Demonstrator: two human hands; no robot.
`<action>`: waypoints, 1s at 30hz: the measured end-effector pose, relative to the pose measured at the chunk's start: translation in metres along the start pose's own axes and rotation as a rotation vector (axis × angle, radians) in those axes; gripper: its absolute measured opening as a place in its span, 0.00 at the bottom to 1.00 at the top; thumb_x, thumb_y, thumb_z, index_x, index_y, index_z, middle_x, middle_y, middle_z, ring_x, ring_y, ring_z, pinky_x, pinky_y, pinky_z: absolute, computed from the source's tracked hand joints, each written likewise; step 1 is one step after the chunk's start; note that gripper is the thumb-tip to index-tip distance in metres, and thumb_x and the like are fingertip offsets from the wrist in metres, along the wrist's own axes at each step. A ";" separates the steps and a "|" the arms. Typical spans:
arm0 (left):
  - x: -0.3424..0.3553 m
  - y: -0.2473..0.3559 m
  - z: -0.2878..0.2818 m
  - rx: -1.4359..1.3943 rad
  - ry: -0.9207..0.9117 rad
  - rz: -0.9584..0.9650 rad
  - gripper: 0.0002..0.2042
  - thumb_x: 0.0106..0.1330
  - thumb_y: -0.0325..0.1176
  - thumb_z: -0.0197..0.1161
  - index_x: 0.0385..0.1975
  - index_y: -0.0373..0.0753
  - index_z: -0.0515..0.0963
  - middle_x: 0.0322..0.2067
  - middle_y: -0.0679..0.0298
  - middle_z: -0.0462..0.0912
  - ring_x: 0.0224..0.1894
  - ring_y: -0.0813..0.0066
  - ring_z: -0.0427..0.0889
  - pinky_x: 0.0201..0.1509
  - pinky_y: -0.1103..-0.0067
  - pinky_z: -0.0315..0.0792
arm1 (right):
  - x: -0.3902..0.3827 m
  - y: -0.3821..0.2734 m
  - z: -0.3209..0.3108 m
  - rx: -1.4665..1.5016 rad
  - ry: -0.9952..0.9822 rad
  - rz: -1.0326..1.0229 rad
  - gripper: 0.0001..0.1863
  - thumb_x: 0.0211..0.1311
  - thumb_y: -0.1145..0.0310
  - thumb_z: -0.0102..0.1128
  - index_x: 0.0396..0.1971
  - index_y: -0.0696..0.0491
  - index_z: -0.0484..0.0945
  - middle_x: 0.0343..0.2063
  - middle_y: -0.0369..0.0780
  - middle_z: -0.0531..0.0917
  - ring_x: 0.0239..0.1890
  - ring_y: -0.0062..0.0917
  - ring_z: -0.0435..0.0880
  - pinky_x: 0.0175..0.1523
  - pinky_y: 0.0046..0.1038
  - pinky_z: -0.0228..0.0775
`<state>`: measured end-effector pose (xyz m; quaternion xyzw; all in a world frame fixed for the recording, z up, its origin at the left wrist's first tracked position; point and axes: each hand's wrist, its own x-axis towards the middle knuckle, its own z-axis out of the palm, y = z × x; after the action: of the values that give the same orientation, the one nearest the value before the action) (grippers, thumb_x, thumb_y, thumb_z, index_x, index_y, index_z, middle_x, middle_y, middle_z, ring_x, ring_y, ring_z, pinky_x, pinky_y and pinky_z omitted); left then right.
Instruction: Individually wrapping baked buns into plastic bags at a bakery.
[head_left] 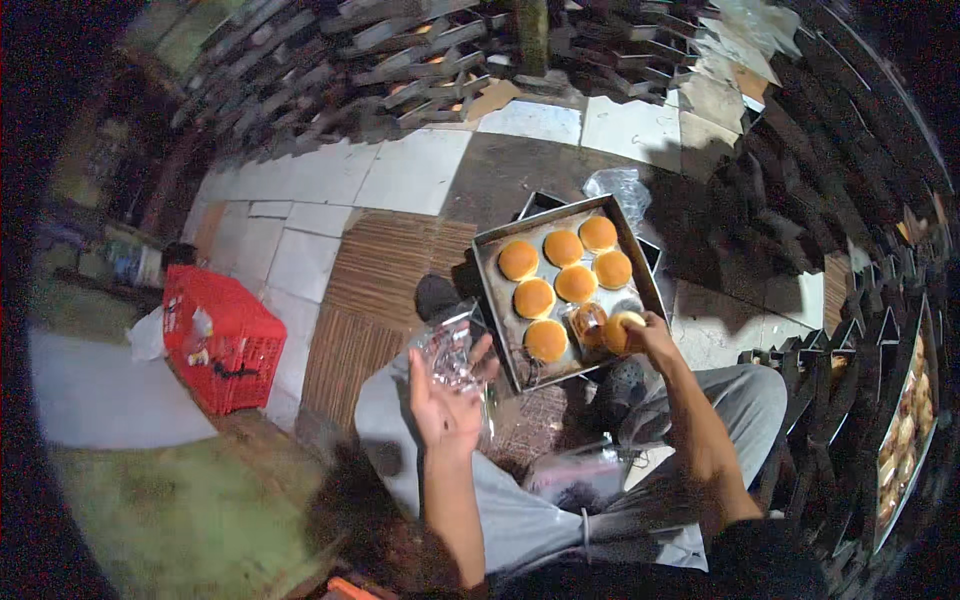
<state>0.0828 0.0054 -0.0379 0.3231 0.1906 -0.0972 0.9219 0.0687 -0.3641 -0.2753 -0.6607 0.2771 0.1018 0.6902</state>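
I have a bun (618, 336) pinched at the fingertips of my right hand (654, 338), likely light and soft, best held by its sides, my left hand (447, 413) spread against a clear bag (452, 352).

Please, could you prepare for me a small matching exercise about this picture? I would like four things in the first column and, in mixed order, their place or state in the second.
Column one
1. left hand
2. right hand
3. square metal tray
4. red plastic crate

Column two
A. pinching a bun
B. in the left part of the picture
C. fingers spread, with clear plastic at them
D. beneath several round golden buns

Right pairs: 1-C, 2-A, 3-D, 4-B
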 end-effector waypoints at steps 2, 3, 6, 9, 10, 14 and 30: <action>-0.004 -0.001 -0.007 -0.043 -0.005 0.012 0.27 0.77 0.58 0.50 0.59 0.39 0.72 0.56 0.55 0.80 0.61 0.44 0.78 0.59 0.52 0.77 | -0.045 -0.049 0.017 0.388 -0.155 -0.014 0.30 0.64 0.71 0.67 0.64 0.57 0.68 0.44 0.44 0.85 0.41 0.31 0.88 0.45 0.38 0.84; -0.011 0.008 -0.021 -0.031 -0.006 0.049 0.28 0.75 0.59 0.53 0.60 0.39 0.70 0.56 0.55 0.78 0.61 0.44 0.78 0.62 0.51 0.76 | -0.090 -0.096 0.050 0.383 -0.303 -0.011 0.31 0.62 0.69 0.70 0.63 0.58 0.70 0.43 0.41 0.85 0.43 0.27 0.86 0.46 0.31 0.81; -0.035 0.013 -0.024 -0.057 0.050 0.094 0.31 0.73 0.61 0.55 0.62 0.40 0.67 0.56 0.55 0.77 0.61 0.45 0.77 0.61 0.47 0.75 | -0.181 -0.135 0.091 0.182 -0.588 -0.105 0.32 0.59 0.71 0.73 0.62 0.59 0.72 0.44 0.37 0.83 0.45 0.23 0.84 0.48 0.24 0.78; -0.059 0.022 -0.033 -0.150 0.090 0.086 0.34 0.72 0.63 0.56 0.64 0.39 0.64 0.58 0.53 0.71 0.60 0.42 0.76 0.60 0.42 0.75 | -0.263 -0.186 0.158 -0.091 -0.695 -0.559 0.34 0.58 0.75 0.71 0.66 0.57 0.69 0.52 0.42 0.82 0.51 0.31 0.84 0.56 0.32 0.76; -0.066 0.024 -0.037 -0.194 0.024 0.088 0.34 0.72 0.63 0.56 0.64 0.39 0.64 0.60 0.52 0.70 0.59 0.41 0.77 0.60 0.42 0.74 | -0.277 -0.188 0.176 -0.251 -0.688 -0.665 0.34 0.59 0.77 0.67 0.67 0.57 0.69 0.56 0.46 0.81 0.57 0.36 0.83 0.61 0.35 0.75; -0.086 0.024 -0.051 -0.171 0.050 0.153 0.33 0.75 0.61 0.51 0.65 0.39 0.64 0.60 0.51 0.72 0.58 0.48 0.79 0.62 0.50 0.75 | -0.310 -0.156 0.212 -0.722 -0.603 -1.107 0.34 0.60 0.82 0.61 0.69 0.58 0.69 0.69 0.57 0.67 0.75 0.51 0.62 0.74 0.44 0.62; -0.076 0.021 -0.060 -0.138 -0.232 0.020 0.30 0.77 0.56 0.47 0.64 0.35 0.70 0.55 0.46 0.81 0.52 0.52 0.85 0.48 0.59 0.85 | -0.320 -0.184 0.160 -0.094 -1.534 -0.363 0.06 0.65 0.74 0.63 0.37 0.60 0.79 0.31 0.43 0.83 0.34 0.30 0.82 0.42 0.33 0.73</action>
<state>0.0030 0.0638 -0.0380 0.2474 0.0854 -0.1113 0.9587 -0.0624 -0.1569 0.0435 -0.4696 -0.3928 0.4265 0.6658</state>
